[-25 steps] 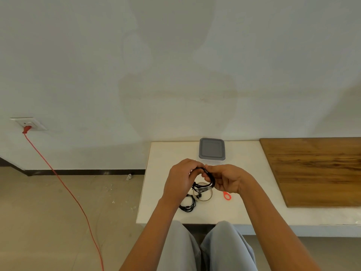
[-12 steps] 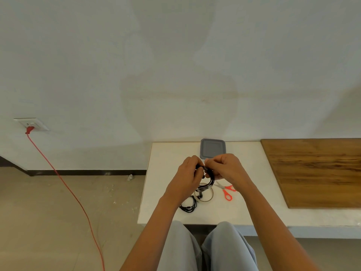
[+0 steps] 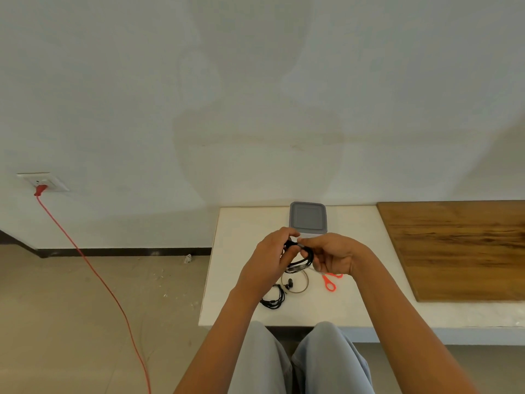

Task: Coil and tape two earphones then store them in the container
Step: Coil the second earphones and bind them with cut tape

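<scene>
Hands — left hand [image 3: 268,258] and right hand [image 3: 333,255] grip earphone coil [image 3: 301,261] | above table [image 3: 241,280] mid-front

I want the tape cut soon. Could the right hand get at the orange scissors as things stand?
Probably not at once: the right hand and left hand both hold the coiled earphone. The scissors lie bare on the table just below that hand, so once it lets go, the way looks free.

Black earphone coil [image 3: 301,262] — grey container lid [image 3: 308,216] — orange scissors [image 3: 329,282].
</scene>
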`<state>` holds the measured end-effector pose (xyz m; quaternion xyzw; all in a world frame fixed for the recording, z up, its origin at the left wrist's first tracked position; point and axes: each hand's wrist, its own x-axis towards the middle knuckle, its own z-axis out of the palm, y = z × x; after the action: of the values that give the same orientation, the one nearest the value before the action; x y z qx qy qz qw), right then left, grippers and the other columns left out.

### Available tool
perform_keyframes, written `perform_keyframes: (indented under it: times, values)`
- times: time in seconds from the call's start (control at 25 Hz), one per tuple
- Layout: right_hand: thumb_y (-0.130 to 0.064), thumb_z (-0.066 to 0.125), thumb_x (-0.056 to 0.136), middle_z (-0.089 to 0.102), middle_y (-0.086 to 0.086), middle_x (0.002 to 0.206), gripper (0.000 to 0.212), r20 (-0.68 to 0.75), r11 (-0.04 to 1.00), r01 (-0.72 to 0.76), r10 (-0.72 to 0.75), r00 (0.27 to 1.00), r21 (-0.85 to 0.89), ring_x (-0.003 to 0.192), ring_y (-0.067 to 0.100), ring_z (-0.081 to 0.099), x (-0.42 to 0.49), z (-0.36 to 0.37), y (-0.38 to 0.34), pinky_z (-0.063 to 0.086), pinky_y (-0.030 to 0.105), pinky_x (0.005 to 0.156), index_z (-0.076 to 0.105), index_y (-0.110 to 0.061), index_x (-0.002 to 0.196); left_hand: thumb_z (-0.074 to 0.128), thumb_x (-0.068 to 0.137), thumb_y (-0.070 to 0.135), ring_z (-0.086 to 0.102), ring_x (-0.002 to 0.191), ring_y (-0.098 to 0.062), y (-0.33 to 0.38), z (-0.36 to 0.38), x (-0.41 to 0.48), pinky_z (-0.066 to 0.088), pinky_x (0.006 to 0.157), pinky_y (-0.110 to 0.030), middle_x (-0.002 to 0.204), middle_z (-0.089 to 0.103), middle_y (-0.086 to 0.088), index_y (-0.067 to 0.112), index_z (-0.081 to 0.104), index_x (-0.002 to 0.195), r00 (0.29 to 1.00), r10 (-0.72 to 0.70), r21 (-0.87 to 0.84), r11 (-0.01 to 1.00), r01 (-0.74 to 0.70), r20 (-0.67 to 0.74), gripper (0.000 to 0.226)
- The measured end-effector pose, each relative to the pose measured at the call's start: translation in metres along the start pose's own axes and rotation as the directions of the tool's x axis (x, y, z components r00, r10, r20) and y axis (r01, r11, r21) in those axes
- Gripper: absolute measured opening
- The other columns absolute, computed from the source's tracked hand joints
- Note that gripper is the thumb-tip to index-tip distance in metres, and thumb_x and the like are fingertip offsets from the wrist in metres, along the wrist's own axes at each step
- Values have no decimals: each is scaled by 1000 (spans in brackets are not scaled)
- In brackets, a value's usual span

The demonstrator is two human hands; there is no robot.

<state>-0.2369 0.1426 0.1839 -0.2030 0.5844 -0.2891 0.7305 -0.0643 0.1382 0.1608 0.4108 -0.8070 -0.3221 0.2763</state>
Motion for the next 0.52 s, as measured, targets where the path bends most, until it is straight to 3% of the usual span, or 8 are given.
perform_keyframes:
  times: [0.12, 0.24, 0.4, 0.52]
  values:
    - [-16, 55, 94, 60, 3, 56, 22, 42, 998, -35, 33, 999, 45, 45, 6, 47, 2, 0, 2, 40, 14, 39, 62, -7, 76, 52, 97, 20, 53, 93, -6, -5, 4, 0, 42, 80, -13, 100, 62, 3, 17, 63, 113, 993, 110, 30, 994, -109, -31, 20]
    - [-11, 45, 98, 56, 2, 52, 28, 8, 1000, -14, 15, 1000, -28, 44, 7, 44, 2, 4, 4, 35, 14, 38, 60, -6, 74, 52, 96, 18, 50, 91, -4, -3, 6, 2, 39, 79, -9, 97, 62, 3, 15, 65, 106, 989, 128, 49, 991, -124, -72, 17]
    - [-17, 52, 96, 64, 7, 68, 15, -83, 952, 287, -297, 951, -108, 58, 13, 57, 0, 5, 10, 46, 21, 54, 60, -5, 98, 51, 97, 17, 51, 89, -7, 0, 5, 5, 38, 76, -9, 97, 60, 3, 14, 62, 103, 992, 48, 66, 997, -40, -120, 14]
    - [-13, 67, 86, 70, 6, 85, 24, -51, 848, 471, -496, 867, -242, 78, 17, 66, -1, 2, 21, 54, 27, 75, 53, -15, 105, 51, 97, 18, 51, 86, -8, -2, 3, 10, 38, 70, -8, 98, 61, 1, 12, 61, 102, 993, -69, 77, 994, 77, -101, 13]
